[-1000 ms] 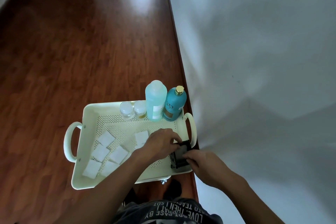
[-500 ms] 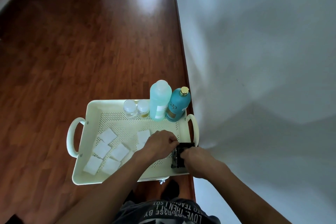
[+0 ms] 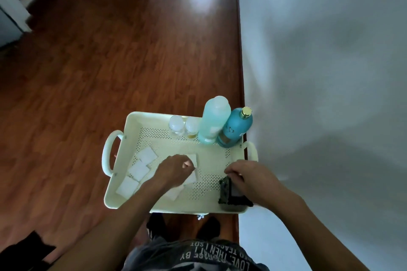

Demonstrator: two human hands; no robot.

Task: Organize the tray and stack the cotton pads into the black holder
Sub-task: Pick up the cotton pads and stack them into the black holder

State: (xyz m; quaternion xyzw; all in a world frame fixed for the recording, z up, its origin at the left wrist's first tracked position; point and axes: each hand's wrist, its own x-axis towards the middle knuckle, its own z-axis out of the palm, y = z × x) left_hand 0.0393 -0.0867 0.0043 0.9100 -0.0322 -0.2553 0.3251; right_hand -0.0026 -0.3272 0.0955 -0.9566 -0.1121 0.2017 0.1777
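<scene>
My left hand is curling over a white cotton pad mid-tray, fingers pinching at its edge. My right hand is gripping the top of the black holder, which is sitting in the near right corner of the cream tray. Hands are apart. More cotton pads are lying loose at the tray's left side. Two bottles and two small jars are standing along the far wall.

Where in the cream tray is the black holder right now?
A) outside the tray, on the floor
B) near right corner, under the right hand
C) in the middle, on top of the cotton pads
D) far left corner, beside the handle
B: the black holder stands in the cream tray's near right corner, with the right hand on it.
</scene>
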